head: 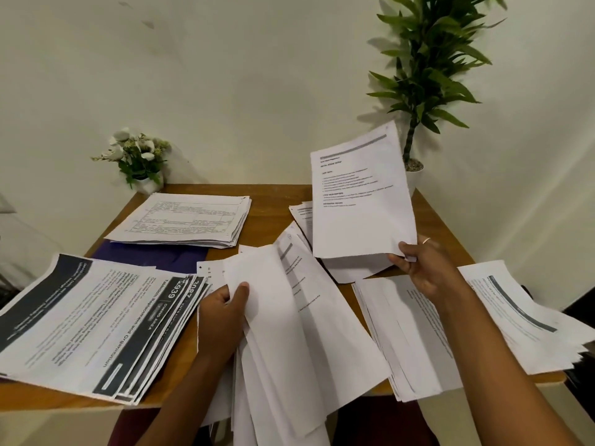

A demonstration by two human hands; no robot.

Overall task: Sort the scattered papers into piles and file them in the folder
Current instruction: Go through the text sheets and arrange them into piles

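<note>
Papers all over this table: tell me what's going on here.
A person is sorting papers on a wooden table. The right hand holds a printed sheet up by its lower corner; the left hand grips a fanned bundle at the near edge. Sorted piles lie around: dark-header pages at left, forms on a purple folder behind them, more piles at right.

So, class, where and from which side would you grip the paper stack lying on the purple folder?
Probably the near long edge of the stack, from the front: it lies flat, that edge fairly even, while the right end is fanned.
</note>
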